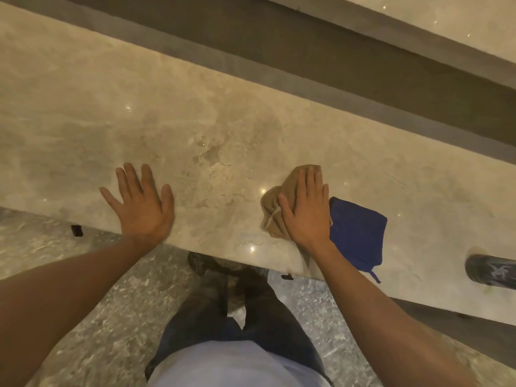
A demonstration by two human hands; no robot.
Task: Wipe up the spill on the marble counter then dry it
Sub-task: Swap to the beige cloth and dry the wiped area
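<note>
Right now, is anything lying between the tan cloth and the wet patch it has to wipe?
Nothing visible. The right hand presses the tan cloth flat, and only bare marble counter separates it from the spill.

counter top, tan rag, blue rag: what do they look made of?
Counter: looks like polished marble or similar stone, beige veining, glossy light reflections. Tan cloth: soft woven fabric, bunched, corded edge. Blue cloth: matte fabric, folded flat, small loop at a corner. Fibre types not discernible.

dark cup (pixel 491 270) cut off at right edge
</note>
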